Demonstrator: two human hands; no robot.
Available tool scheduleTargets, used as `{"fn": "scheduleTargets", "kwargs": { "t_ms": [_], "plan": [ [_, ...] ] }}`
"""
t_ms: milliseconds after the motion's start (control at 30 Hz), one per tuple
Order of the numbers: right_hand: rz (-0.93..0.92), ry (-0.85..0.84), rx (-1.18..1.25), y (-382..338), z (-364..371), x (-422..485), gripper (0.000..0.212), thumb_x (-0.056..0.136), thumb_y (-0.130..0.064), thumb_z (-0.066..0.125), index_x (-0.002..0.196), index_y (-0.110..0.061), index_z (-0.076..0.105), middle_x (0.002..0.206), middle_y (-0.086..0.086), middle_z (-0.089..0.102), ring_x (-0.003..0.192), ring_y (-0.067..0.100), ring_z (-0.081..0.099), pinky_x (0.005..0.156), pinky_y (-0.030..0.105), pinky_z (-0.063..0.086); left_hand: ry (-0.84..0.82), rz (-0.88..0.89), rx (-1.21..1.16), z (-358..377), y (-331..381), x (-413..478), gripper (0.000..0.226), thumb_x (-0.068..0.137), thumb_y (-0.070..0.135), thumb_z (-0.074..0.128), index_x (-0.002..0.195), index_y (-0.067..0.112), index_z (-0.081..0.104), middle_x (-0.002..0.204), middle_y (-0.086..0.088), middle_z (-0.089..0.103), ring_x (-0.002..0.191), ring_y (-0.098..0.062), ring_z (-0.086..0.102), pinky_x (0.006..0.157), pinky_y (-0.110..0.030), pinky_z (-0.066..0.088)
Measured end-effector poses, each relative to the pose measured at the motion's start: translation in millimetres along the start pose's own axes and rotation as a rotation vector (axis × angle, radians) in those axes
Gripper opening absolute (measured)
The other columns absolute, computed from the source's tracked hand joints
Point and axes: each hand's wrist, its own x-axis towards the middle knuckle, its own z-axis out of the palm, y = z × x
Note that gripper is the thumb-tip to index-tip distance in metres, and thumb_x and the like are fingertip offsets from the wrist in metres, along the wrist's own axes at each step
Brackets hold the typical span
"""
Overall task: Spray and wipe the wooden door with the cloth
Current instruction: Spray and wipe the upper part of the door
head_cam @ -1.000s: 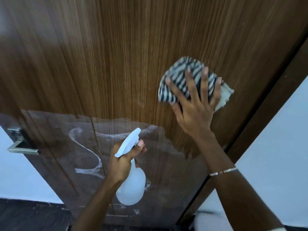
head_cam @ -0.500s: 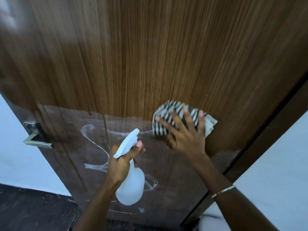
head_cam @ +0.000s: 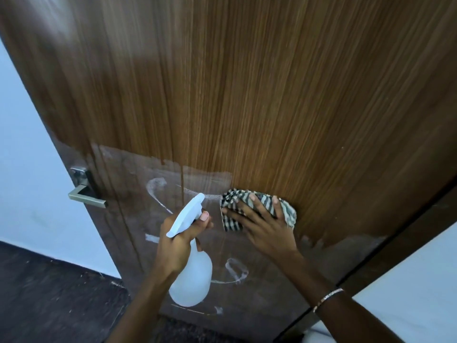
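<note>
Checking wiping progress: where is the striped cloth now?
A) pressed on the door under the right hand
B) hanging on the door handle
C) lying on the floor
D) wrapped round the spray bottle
A: the right hand presses the striped cloth flat against the door.

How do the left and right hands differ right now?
The left hand grips the white spray bottle; the right hand presses the striped cloth against the wooden door. The left hand is curled, the right hand spread flat. Only the right hand's wrist bears a bracelet.
</note>
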Motion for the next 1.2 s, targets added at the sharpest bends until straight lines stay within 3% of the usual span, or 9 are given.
{"fn": "scheduleTargets", "kwargs": {
  "t_ms": [100, 267, 467, 533, 700, 867, 933, 1033, 1200],
  "plan": [
    [0.134, 0.073, 0.080, 28, -30, 62, 0.062, 0.106, -0.047, 0.047, 0.163, -0.043, 0.024, 0.172, 0.000, 0.016, 0.161, 0.030, 0.002, 0.123, 0.063, 0.010, 0.004, -0.001, 0.011, -8, 0, 0, 0.035, 0.084, 0.038, 0.075, 0.103, 0.010, 0.070, 0.087, -0.001, 0.077, 0.090, -0.020, 0.074, 0.065, -0.028, 0.057],
    [0.375, 0.253, 0.071, 51, -61, 155, 0.053, 0.109, -0.050, 0.046, 0.160, -0.043, 0.033, 0.168, 0.000, 0.024, 0.155, 0.036, 0.025, 0.121, 0.067, 0.017, 0.038, 0.010, -0.014, -12, 0, -3, 0.038, 0.081, 0.039, 0.077, 0.101, 0.008, 0.070, 0.085, -0.003, 0.076, 0.088, -0.022, 0.073, 0.062, -0.022, 0.057],
    [-0.021, 0.030, 0.011, -28, -2, 68, 0.075, 0.100, -0.043, 0.059, 0.165, -0.035, 0.022, 0.174, 0.004, 0.014, 0.161, 0.035, 0.002, 0.126, 0.064, 0.005, 0.044, 0.009, 0.010, -31, -6, -7, 0.015, 0.082, 0.038, 0.069, 0.087, 0.025, 0.074, 0.083, -0.004, 0.074, 0.085, -0.025, 0.072, 0.070, -0.039, 0.059],
    [-0.048, 0.025, 0.031, -38, 0, 62, 0.077, 0.098, -0.037, 0.062, 0.165, -0.037, 0.023, 0.174, 0.001, 0.012, 0.161, 0.030, 0.000, 0.127, 0.061, 0.005, 0.072, -0.004, 0.004, -38, -5, -7, 0.002, 0.086, 0.034, 0.074, 0.084, 0.033, 0.074, 0.081, 0.003, 0.074, 0.086, -0.018, 0.071, 0.071, -0.031, 0.058],
    [0.267, 0.160, 0.179, -3, -48, 168, 0.057, 0.110, -0.049, 0.042, 0.163, -0.043, 0.023, 0.172, -0.003, 0.014, 0.158, 0.030, 0.014, 0.123, 0.065, -0.002, 0.079, -0.068, -0.008, -49, 8, -8, 0.024, 0.093, 0.007, 0.063, 0.087, 0.030, 0.055, 0.061, 0.031, 0.064, 0.069, 0.013, 0.063, 0.056, -0.007, 0.049],
    [0.323, 0.235, 0.063, -2, -56, 211, 0.054, 0.111, -0.051, 0.036, 0.163, -0.042, 0.025, 0.170, 0.000, 0.026, 0.156, 0.035, 0.018, 0.121, 0.069, 0.013, 0.179, -0.094, -0.054, -66, 2, 1, 0.014, 0.087, 0.028, 0.071, 0.097, 0.027, 0.061, 0.090, 0.005, 0.067, 0.082, -0.020, 0.065, 0.065, -0.016, 0.053],
    [0.145, 0.179, 0.008, -33, -28, 174, 0.061, 0.108, -0.051, 0.044, 0.164, -0.038, 0.024, 0.171, 0.001, 0.025, 0.157, 0.035, 0.021, 0.124, 0.068, 0.012, 0.171, -0.069, -0.057, -73, -1, 3, 0.043, 0.078, 0.047, 0.079, 0.108, 0.019, 0.067, 0.099, -0.004, 0.071, 0.091, -0.028, 0.067, 0.073, -0.030, 0.057],
    [-0.177, 0.024, 0.008, -85, 14, 108, 0.079, 0.098, -0.041, 0.061, 0.166, -0.030, 0.023, 0.173, 0.005, 0.017, 0.160, 0.033, 0.010, 0.125, 0.066, -0.006, 0.178, -0.063, -0.038, -83, 2, 2, 0.052, 0.076, 0.047, 0.078, 0.112, 0.011, 0.069, 0.101, -0.008, 0.073, 0.091, -0.029, 0.067, 0.071, -0.033, 0.056],
    [-0.042, 0.064, 0.126, -77, -13, 163, 0.074, 0.101, -0.040, 0.058, 0.165, -0.036, 0.022, 0.173, 0.000, 0.018, 0.161, 0.028, 0.010, 0.127, 0.062, -0.004, 0.188, -0.094, -0.014, -103, 1, 5, 0.044, 0.074, 0.045, 0.074, 0.107, 0.016, 0.070, 0.095, -0.005, 0.073, 0.084, -0.027, 0.067, 0.071, -0.033, 0.055]
  ]
}}
